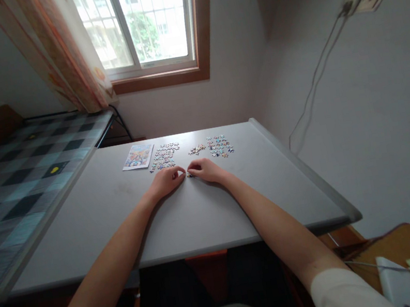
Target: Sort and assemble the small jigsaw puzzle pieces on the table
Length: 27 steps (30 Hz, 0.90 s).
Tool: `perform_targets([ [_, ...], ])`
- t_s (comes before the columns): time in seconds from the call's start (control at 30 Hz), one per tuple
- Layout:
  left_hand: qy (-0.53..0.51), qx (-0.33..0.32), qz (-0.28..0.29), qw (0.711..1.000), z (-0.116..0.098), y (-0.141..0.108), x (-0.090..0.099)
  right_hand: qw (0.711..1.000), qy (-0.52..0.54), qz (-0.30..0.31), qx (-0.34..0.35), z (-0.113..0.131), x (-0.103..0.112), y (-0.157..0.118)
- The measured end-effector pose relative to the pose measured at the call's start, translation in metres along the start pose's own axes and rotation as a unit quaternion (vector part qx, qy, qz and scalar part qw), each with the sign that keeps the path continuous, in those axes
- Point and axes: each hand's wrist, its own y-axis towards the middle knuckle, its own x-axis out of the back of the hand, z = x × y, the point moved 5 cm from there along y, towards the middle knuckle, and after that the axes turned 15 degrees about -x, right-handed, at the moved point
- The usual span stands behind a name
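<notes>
My left hand (167, 180) and my right hand (204, 170) meet near the middle of the table, fingertips pinched almost together. Between them a small cluster of jigsaw puzzle pieces (189, 175) shows just above the tabletop, partly covered by my right fingers. Both hands are closed at the fingertips on these pieces. Beyond my left hand lie loose puzzle pieces in rows (168, 154). A second group of pieces (220, 145) is spread past my right hand, and a small heap (196, 149) sits between the groups. A printed picture sheet (138, 157) lies flat at the left.
The white table (201, 222) has raised grey side edges. To its left stands a bed with a checked cover (31, 151). A wooden stool (404, 240) with a white device (397, 278) is at the lower right. Cables (310, 88) hang along the right wall.
</notes>
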Motion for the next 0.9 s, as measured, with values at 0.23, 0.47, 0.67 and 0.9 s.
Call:
perform_targets([
  [0.23,-0.004,0.001,-0.002,1.0,0.0007,-0.0004,-0.0001,1.0,0.0,0.002,-0.002,-0.0003,-0.0006,-0.0002],
  [0.47,0.0,0.001,-0.001,1.0,-0.0002,-0.0002,0.0002,1.0,-0.007,0.002,-0.003,0.001,0.0002,-0.001],
  [0.67,0.005,0.001,0.004,1.0,0.0006,-0.0001,-0.001,1.0,-0.006,0.004,-0.002,0.0004,-0.0005,0.0],
  [0.9,0.0,0.003,0.004,1.0,0.0002,-0.0004,-0.0002,1.0,-0.005,0.003,0.0,0.001,-0.0006,0.0004],
])
